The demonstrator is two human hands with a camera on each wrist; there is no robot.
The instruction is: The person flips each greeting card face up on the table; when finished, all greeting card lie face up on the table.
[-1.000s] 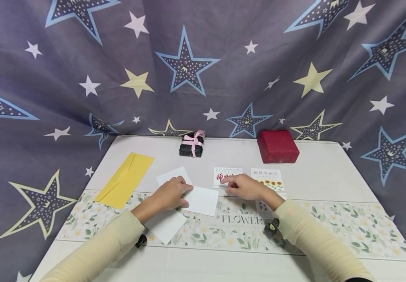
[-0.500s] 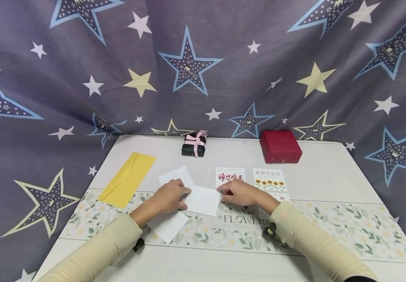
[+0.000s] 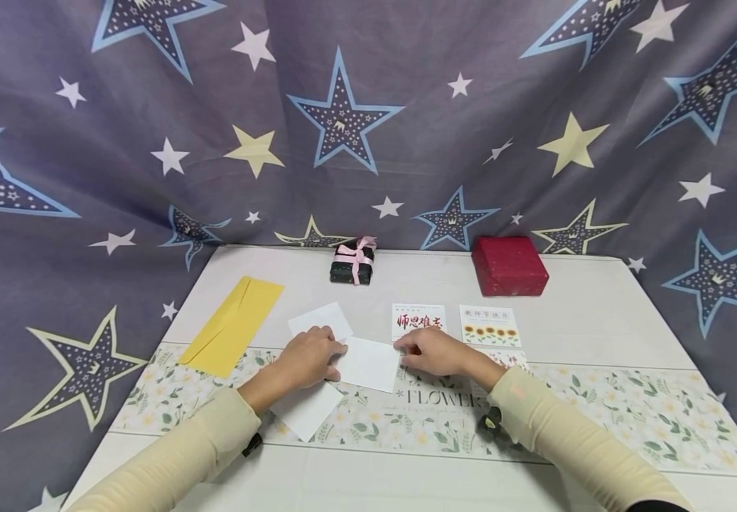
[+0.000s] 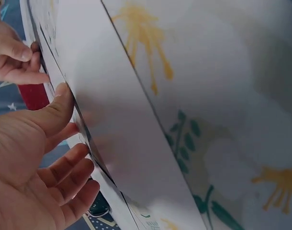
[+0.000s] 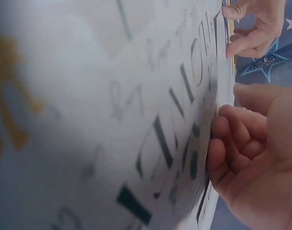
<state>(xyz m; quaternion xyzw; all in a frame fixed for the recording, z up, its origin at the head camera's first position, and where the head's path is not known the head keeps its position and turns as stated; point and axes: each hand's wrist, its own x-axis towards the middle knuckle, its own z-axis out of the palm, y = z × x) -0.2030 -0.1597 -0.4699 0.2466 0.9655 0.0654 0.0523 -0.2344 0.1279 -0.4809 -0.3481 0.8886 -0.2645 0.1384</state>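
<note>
A blank white card lies between the two hands in the head view. My left hand is at its left edge, index finger and thumb tip right at the border. In the left wrist view that hand's fingers are loosely bent and spread. At the card's right edge is my right hand, index fingertip at the upper corner. The right wrist view has its other fingers bent against the tabletop and the thumb straight. Two more blank cards, an upper one and a lower one, lie by my left hand.
A yellow envelope lies at the left. Behind are a black gift box with pink ribbon and a red box. Near my right hand lie a red-lettered card, a sunflower card and another printed card.
My right hand has come slightly down and left from over the red-lettered card to the blank card's right edge, uncovering the lettering. My left hand has stayed at the left edge.
</note>
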